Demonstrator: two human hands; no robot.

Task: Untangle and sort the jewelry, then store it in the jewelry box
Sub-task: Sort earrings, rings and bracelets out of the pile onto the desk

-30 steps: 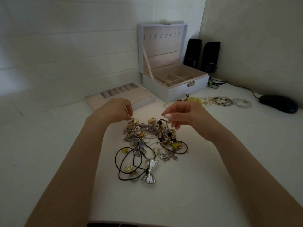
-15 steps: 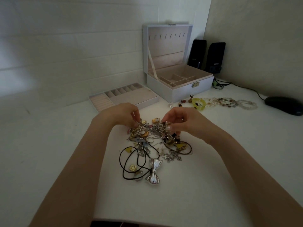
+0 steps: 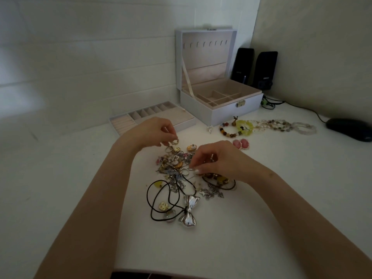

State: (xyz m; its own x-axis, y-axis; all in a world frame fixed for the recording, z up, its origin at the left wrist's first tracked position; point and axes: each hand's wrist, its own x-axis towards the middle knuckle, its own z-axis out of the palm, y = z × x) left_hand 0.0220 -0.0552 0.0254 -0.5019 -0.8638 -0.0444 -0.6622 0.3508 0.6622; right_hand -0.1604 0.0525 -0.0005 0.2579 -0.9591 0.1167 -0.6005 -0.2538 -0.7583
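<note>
A tangled pile of jewelry [image 3: 177, 164] lies on the white table in front of me. My left hand [image 3: 155, 130] pinches a small gold ring [image 3: 175, 141] at the pile's far edge. My right hand [image 3: 213, 159] reaches into the middle of the pile, fingertips pinching a thin silver piece. A black cord necklace [image 3: 161, 198] with a silver bow pendant [image 3: 188, 211] lies at the near side. The open white jewelry box [image 3: 221, 111] stands behind, its compartments bare. Its removed tray [image 3: 141, 117] sits to the left of the box.
A row of bead bracelets [image 3: 267, 125] lies in front of the box, with two pink earrings [image 3: 241, 143] nearer me. Two black speakers [image 3: 253, 67] stand in the corner; a black mouse [image 3: 350, 129] and its cable lie at the right. Walls close off back and right.
My left hand has drawn back from the pile with a gold ring. My right hand has dropped lower into the pile's middle. The view has shifted, bringing the bracelets and pink earrings into sight.
</note>
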